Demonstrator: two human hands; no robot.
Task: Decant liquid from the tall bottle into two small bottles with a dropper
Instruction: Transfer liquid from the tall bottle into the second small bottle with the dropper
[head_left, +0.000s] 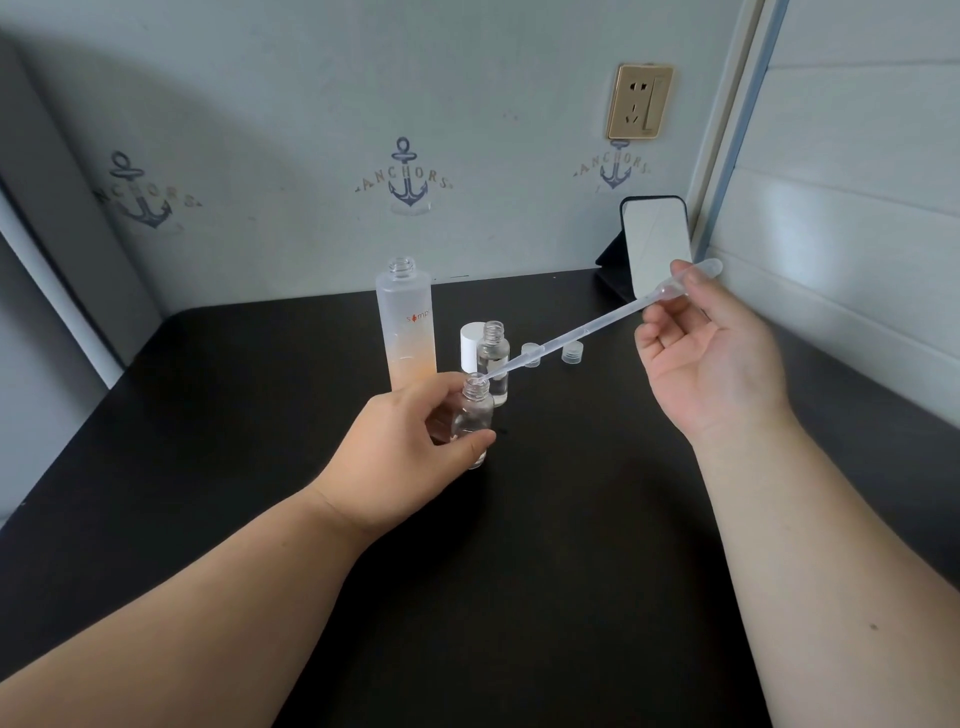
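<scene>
My left hand (410, 441) grips a small clear bottle (475, 410) standing on the black table (571, 519), its mouth uncapped. My right hand (711, 358) pinches the bulb end of a long clear plastic dropper (587, 330), which slants down to the left with its tip at the mouth of that bottle. Just behind stands a second small clear bottle (493, 358), uncapped, with liquid in it. The tall frosted bottle (406, 322), orange toward its base and uncapped, stands to the left of both.
A white cap (470, 343) stands behind the small bottles. Two small clear caps (531, 353) (573, 353) lie to the right. A phone (657, 244) leans on a stand at the back right corner, under a wall socket (639, 101). Walls close the back and right.
</scene>
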